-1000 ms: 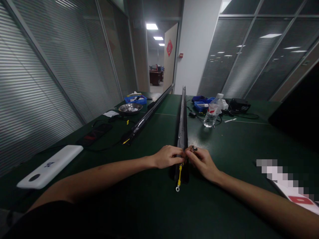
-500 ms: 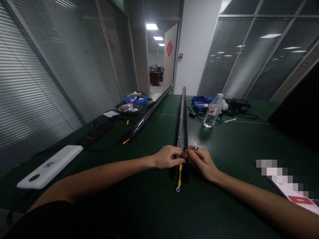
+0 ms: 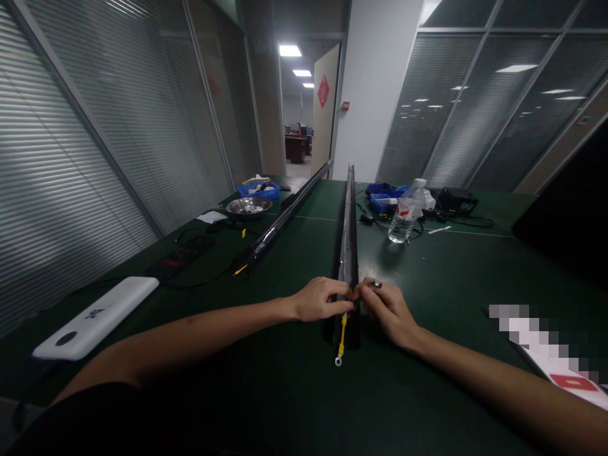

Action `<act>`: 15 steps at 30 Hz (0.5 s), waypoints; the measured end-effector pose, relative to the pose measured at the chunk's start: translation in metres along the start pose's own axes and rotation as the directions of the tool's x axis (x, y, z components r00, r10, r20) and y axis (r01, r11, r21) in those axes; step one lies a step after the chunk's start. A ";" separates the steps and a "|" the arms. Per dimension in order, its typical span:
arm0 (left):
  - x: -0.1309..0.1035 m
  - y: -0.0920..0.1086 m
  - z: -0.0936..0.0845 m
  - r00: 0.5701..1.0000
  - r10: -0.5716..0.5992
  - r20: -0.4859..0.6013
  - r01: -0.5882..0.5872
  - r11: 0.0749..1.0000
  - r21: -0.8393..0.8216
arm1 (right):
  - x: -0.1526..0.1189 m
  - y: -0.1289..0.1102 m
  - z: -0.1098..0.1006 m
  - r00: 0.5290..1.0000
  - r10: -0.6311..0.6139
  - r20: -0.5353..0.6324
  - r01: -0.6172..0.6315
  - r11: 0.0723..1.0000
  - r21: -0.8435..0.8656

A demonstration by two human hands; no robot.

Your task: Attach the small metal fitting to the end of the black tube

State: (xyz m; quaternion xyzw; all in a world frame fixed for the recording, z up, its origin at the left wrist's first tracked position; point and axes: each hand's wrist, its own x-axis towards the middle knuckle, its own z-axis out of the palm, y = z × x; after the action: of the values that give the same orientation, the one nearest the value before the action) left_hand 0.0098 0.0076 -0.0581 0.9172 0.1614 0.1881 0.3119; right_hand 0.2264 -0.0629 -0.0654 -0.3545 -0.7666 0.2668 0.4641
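Observation:
A long dark strip (image 3: pixel 349 234), glossy as if wrapped in film, runs away from me down the table. My left hand (image 3: pixel 320 299) lies across its near end from the left, thumb and fingers curled onto it. From the right, my right hand (image 3: pixel 386 307) pinches at the strip's edge, fingers closed, a ring on one finger. The two sets of fingertips meet there, and what lies between them is hidden. Out of the near end comes a short yellow wire (image 3: pixel 342 332) tipped with a metal ring terminal (image 3: pixel 338 361).
Left of it lies a second long strip (image 3: pixel 285 218). A metal bowl (image 3: pixel 247 214), a blue tray (image 3: pixel 266 195), a phone (image 3: pixel 183 256) and a white oblong device (image 3: pixel 97 320) sit farther left. At right are a water bottle (image 3: pixel 403 221), blue bins (image 3: pixel 380 206) and a black adapter (image 3: pixel 456 199).
My right hand has shifted very slightly to the right at the strip's edge. The ring terminal has swung a touch left. My left hand stays in place.

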 end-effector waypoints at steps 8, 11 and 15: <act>0.000 0.001 0.000 1.000 -0.009 0.006 0.009 1.000 0.013 | 0.002 0.005 0.002 1.000 0.020 0.013 -0.020 0.999 0.024; 0.000 0.000 0.000 1.000 0.005 0.002 -0.005 1.000 -0.021 | 0.002 0.003 0.003 1.000 0.018 0.012 -0.018 1.000 0.008; 0.000 -0.001 0.000 1.000 0.006 0.008 -0.006 0.998 -0.068 | 0.002 0.000 0.002 1.000 0.006 0.030 -0.006 1.000 -0.012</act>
State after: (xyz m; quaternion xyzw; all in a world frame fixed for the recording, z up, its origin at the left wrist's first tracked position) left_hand 0.0100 0.0084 -0.0592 0.9072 0.1510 0.1907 0.3432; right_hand 0.2236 -0.0617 -0.0650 -0.3558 -0.7740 0.2688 0.4496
